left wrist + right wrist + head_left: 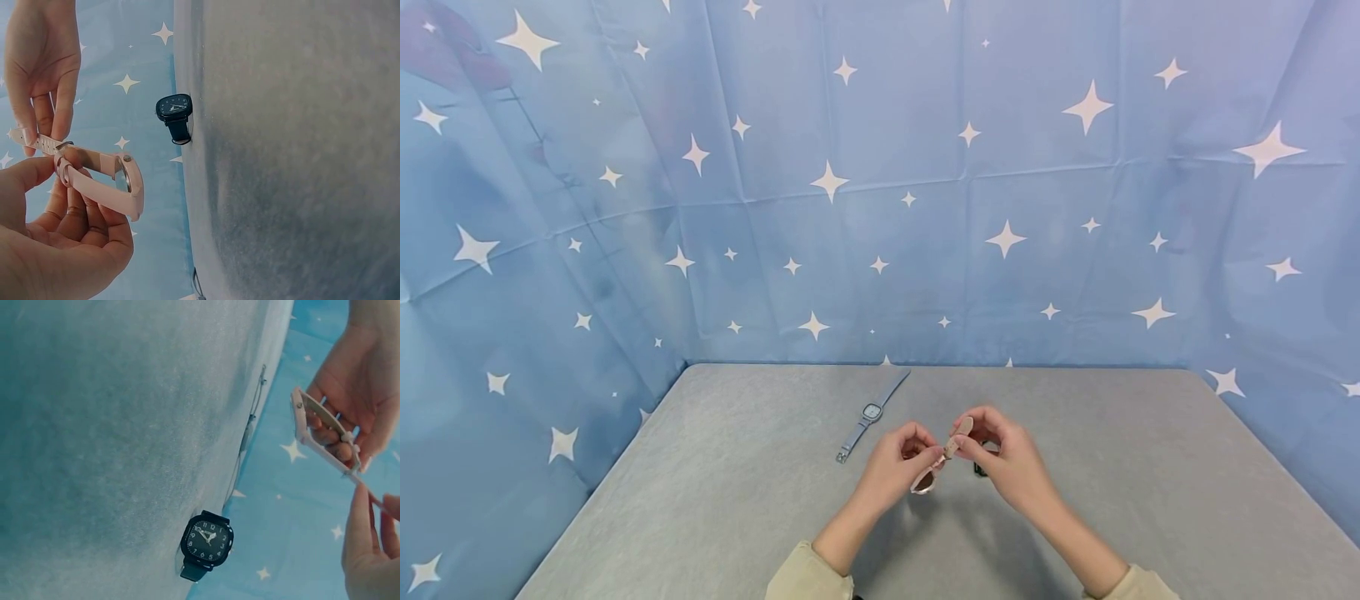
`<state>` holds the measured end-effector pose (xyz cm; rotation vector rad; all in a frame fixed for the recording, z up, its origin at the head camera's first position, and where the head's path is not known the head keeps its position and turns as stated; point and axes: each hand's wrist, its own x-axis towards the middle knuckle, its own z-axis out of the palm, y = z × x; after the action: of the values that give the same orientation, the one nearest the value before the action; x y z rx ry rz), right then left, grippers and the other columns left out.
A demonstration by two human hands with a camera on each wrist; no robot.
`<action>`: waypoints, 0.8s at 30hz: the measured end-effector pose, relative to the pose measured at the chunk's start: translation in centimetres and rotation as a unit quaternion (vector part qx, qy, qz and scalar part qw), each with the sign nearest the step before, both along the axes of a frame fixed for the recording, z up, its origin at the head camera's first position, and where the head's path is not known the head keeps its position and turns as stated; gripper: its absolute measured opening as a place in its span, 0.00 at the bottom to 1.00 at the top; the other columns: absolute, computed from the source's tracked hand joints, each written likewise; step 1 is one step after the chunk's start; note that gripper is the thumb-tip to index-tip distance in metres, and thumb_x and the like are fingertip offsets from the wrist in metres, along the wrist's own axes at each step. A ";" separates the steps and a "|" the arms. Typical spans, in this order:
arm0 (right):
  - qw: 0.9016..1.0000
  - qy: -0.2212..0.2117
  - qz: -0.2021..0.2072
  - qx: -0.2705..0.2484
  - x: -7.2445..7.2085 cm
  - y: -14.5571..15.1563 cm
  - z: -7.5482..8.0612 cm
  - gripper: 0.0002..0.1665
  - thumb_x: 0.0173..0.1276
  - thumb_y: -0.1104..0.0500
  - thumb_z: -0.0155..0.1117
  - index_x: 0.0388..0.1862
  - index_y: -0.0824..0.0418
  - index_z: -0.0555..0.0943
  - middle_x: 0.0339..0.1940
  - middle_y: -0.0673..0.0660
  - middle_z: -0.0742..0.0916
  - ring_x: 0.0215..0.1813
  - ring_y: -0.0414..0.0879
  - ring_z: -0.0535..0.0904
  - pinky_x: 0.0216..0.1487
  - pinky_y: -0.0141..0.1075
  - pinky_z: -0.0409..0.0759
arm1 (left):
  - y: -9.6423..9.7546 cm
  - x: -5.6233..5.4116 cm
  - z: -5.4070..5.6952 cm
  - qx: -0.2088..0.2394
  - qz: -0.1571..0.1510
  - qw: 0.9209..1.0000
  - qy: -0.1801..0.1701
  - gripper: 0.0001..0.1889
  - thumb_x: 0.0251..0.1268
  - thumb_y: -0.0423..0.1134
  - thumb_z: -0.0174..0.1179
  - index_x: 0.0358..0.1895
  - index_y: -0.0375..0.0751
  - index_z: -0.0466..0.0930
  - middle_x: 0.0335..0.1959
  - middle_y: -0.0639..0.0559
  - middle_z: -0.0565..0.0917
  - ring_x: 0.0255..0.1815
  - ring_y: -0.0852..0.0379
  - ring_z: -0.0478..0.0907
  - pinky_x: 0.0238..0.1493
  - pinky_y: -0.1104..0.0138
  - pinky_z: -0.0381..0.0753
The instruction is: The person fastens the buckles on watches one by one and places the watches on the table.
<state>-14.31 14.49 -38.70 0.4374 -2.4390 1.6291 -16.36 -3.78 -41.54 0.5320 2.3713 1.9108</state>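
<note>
Pink wristwatch (103, 194) held above grey table (737, 500)

A light-blue wristwatch (872, 412) lies at left; the left hand (887, 468) pinches the pink wristwatch near its buckle; the right hand (1013, 460) pinches its holed strap end; a black wristwatch (207, 539) sits partly behind that hand.

Studio-like: starry cloth (895, 233) behind table (730, 517)

The dark watch (207, 540), low in the right wrist view, bears pale hour numerals, and I can read 11, 5 and 7 among them; the blue watch (872, 412) is too small to read
</note>
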 end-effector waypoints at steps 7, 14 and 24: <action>1.000 -0.007 0.000 0.004 0.0 0.0 -0.1 0.06 0.70 0.58 0.66 0.42 0.59 0.80 0.39 0.56 0.87 0.38 0.35 0.83 0.30 0.34 0.80 | 0.0 0.0 0.0 -0.007 0.003 1.000 0.005 0.07 0.68 0.36 0.62 0.38 0.34 0.81 0.33 0.38 0.87 0.29 0.63 0.77 0.29 0.75 0.74; 1.000 -0.004 0.008 -0.002 0.0 0.0 -0.2 0.06 0.70 0.58 0.66 0.41 0.59 0.79 0.39 0.56 0.87 0.38 0.36 0.83 0.29 0.32 0.79 | 0.0 0.0 0.1 -0.010 0.003 1.000 0.007 0.07 0.68 0.37 0.63 0.38 0.34 0.81 0.33 0.38 0.87 0.28 0.63 0.76 0.28 0.75 0.74; 1.000 -0.017 0.014 -0.001 0.1 0.0 -0.3 0.06 0.71 0.58 0.65 0.41 0.59 0.78 0.39 0.56 0.87 0.37 0.37 0.82 0.30 0.35 0.79 | 0.0 0.2 0.2 -0.007 -0.004 1.000 0.004 0.07 0.68 0.35 0.62 0.38 0.34 0.81 0.34 0.37 0.87 0.27 0.64 0.75 0.27 0.75 0.73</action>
<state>-14.24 14.52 -38.96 0.4484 -2.4665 1.6624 -16.20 -3.77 -41.39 0.5473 2.3808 1.8918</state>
